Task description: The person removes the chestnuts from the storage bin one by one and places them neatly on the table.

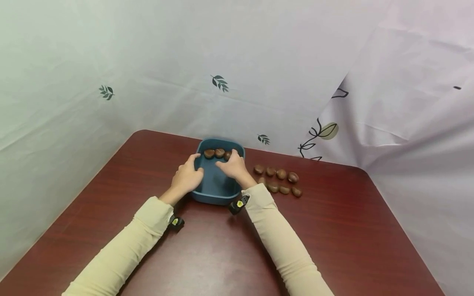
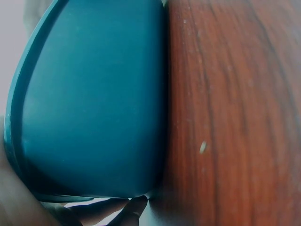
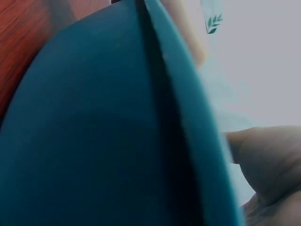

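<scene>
A blue plastic bin (image 1: 212, 200) stands on the table, with three chestnuts (image 1: 220, 153) visible in a row along its far end. My left hand (image 1: 185, 176) holds the bin's left side. Its thumb lies over the rim, and in the left wrist view its fingers (image 2: 99, 212) lie against the outside wall. My right hand (image 1: 234, 166) reaches over the right rim into the bin. Its index finger partly covers the rightmost chestnut, and the thumb stands apart from it. In the right wrist view the bin's wall (image 3: 94, 117) hides the fingertips' work.
Right of the bin, several more chestnuts (image 1: 281, 174) lie in two rows on the red-brown wooden table (image 1: 333, 230). My right forearm passes close to their left end. A pale cloth with leaf prints (image 1: 166, 61) hangs behind the table.
</scene>
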Tool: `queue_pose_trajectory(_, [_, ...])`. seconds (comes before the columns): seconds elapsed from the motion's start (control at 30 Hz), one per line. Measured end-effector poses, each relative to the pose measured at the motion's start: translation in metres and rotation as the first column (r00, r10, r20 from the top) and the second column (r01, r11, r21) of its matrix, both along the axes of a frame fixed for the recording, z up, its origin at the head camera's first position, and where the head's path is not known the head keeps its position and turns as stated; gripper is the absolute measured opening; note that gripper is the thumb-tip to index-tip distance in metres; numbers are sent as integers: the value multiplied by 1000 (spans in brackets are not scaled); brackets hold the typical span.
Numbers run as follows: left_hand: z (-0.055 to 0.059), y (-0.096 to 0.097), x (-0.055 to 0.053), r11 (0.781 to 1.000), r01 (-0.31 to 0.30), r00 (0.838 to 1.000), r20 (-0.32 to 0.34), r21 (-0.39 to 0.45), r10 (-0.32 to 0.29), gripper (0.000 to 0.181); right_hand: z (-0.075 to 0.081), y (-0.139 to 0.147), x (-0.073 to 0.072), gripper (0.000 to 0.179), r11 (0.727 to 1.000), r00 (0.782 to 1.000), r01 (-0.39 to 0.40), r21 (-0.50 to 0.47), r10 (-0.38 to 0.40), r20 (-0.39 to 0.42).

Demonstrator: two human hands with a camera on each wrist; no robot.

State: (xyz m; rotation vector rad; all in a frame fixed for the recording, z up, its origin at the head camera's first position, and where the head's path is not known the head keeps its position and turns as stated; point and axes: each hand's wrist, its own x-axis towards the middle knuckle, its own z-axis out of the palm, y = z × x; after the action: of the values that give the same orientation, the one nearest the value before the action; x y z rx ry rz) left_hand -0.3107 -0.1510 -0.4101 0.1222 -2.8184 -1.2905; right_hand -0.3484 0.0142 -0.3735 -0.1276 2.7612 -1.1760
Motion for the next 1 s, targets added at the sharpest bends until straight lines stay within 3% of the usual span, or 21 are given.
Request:
queue_pose_trajectory(0.43, [0, 1, 0, 1000, 0, 1000, -4, 6, 0, 59, -9, -10, -11, 81, 997, 997, 36, 63, -40, 71])
queue_pose_trajectory(0.6, [0, 1, 2, 1000, 3, 1000, -4, 15, -3, 59, -16, -13, -13, 67, 994, 998, 15, 106, -22, 64])
queue_pose_trajectory(1.0, [2, 0, 1, 1000, 8, 1000, -4, 14, -8, 59, -21, -12, -10, 50, 996, 996, -76, 55, 74, 41])
